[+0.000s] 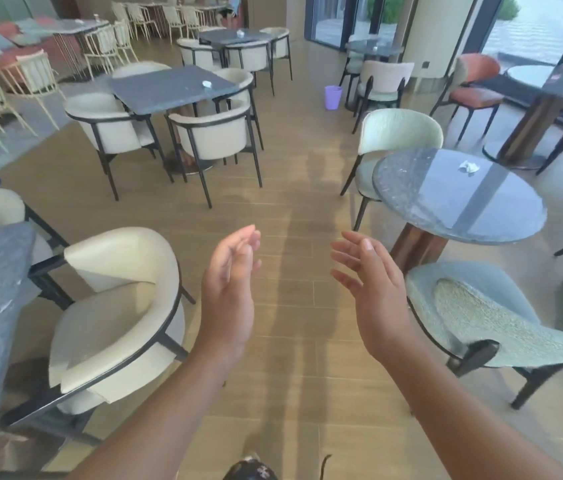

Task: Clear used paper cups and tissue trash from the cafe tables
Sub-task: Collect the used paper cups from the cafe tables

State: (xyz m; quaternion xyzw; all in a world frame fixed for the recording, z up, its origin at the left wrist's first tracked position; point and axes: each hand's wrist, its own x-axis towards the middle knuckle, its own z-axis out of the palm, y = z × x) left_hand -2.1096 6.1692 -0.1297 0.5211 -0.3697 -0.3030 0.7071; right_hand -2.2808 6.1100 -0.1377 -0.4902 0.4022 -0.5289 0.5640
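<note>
White tissue wad (468,167) lay on round worktop (411,202), well apart from us. Our left hand (230,271) and right hand (366,282) hung wide, empty. Risk we judged: light wad sliding off glossy top during grab; chair (474,313) blocking approach.

A crumpled tissue (468,167) lies on the round table (422,216) right; another (206,84) on the square table (155,90) ahead left.

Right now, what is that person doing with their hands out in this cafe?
A person is walking between the cafe tables with both hands empty. The left hand and right hand are open and raised over the floor, touching nothing. A crumpled tissue lies on the round table to the right, and another tissue sits on the square table farther ahead. A purple bin stands on the floor.
</note>
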